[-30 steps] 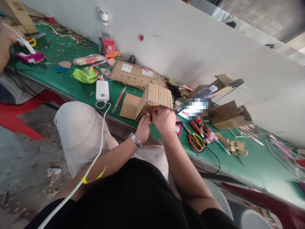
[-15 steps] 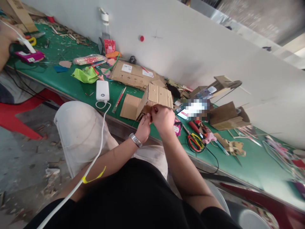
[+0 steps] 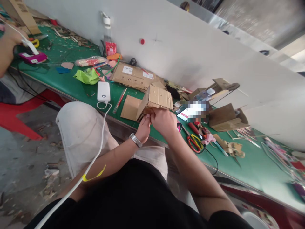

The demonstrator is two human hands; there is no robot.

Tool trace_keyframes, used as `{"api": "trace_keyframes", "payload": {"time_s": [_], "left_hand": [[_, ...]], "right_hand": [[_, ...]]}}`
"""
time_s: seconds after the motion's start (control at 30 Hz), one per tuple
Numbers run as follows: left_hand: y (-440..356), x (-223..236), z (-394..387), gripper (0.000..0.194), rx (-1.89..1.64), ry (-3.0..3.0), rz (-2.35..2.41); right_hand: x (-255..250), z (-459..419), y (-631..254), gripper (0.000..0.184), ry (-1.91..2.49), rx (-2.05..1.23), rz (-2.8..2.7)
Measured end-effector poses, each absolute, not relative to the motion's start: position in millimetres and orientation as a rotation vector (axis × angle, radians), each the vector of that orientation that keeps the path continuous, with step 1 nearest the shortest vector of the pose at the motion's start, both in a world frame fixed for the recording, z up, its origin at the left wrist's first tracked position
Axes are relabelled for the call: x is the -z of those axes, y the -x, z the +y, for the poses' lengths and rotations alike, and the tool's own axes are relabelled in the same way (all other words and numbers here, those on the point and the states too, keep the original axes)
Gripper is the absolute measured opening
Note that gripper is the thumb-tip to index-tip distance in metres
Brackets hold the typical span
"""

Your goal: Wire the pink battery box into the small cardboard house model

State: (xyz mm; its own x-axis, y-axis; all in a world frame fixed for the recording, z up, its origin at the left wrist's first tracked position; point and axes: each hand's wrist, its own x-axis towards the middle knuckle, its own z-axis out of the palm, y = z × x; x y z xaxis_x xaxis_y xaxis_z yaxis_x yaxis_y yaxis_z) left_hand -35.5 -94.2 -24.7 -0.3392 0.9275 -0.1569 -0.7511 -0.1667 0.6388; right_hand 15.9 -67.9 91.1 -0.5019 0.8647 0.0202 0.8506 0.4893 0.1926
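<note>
A small cardboard box [image 3: 159, 95] stands at the table's front edge, with a flat cardboard flap [image 3: 130, 107] spread out at its left side. My left hand [image 3: 143, 129], a metal watch on its wrist, is closed on the box's lower front edge. Against the same front side, my right hand [image 3: 164, 121] is closed with its fingertips at the box's near opening, close to the left thumb. Both hands hide part of the box's front. Whether the right fingers pinch a small piece there is too small to see.
Left of the box lie a pencil [image 3: 119, 101] and a white power bank [image 3: 104, 92]. Behind it is a flattened carton [image 3: 135, 77]. To the right are a lit phone [image 3: 192, 111], scissors [image 3: 195, 143] and a pink glue gun [image 3: 208, 139]. Another person's hand [image 3: 14, 35] is at far left.
My right hand has turned, its wrist and forearm swinging out to the right, while its fingertips stay at the box's front. The left hand and the box look nearly unchanged.
</note>
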Motion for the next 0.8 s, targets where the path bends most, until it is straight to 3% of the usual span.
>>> {"api": "trace_keyframes", "payload": {"time_s": [0.47,0.8], "left_hand": [[38,24,-93,0.023,-1.755,-0.337,0.772],[38,22,-94,0.024,-1.752,-0.306,0.728]], "right_hand": [[-100,-60,-8,0.028,-1.343,-0.400,2.592],[-93,-60,-14,0.033,-1.378,-0.388,2.629]]}}
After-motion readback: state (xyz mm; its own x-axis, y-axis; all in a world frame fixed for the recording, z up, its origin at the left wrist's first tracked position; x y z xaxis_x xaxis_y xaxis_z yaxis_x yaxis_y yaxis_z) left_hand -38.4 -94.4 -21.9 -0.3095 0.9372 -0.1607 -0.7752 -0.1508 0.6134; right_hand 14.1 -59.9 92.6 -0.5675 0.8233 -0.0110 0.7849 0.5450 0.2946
